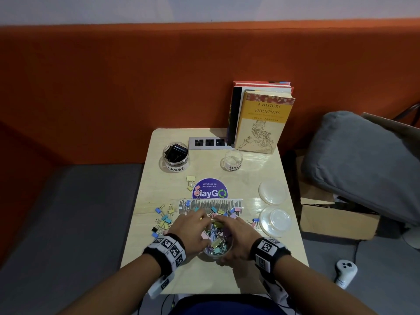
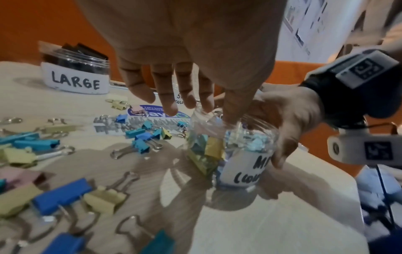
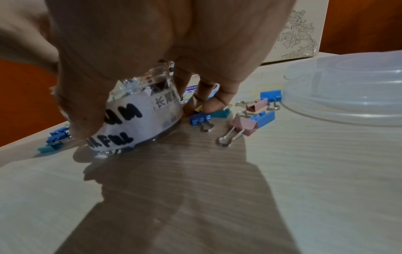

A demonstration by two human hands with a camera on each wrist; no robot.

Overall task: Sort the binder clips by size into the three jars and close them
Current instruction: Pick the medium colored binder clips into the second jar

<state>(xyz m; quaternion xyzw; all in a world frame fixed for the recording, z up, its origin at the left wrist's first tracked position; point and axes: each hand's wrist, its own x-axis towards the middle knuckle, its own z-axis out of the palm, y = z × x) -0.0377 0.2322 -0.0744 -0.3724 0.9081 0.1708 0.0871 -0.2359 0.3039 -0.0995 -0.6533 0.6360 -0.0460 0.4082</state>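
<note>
The medium jar point(image 1: 217, 245) stands near the table's front edge, partly filled with coloured binder clips. My right hand point(image 1: 229, 237) grips its side, thumb on the white label point(image 3: 139, 116). My left hand point(image 2: 191, 106) hovers over the jar's mouth with straight fingers, holding nothing that I can see. Loose coloured clips point(image 1: 163, 220) lie left of the jar and behind it point(image 2: 141, 137), with a few to its right point(image 3: 245, 123). The jar marked LARGE point(image 1: 175, 156) holds black clips at the back left. The small jar point(image 1: 231, 161) at the back looks empty.
Two clear lids point(image 1: 272, 193) point(image 1: 276, 221) lie on the right side of the table. Books point(image 1: 261, 119) and a power strip point(image 1: 208, 143) stand along the back edge. A round purple sticker point(image 1: 210, 189) and a paper strip point(image 1: 211, 204) lie mid-table. A cardboard box point(image 1: 336, 214) sits beside the table.
</note>
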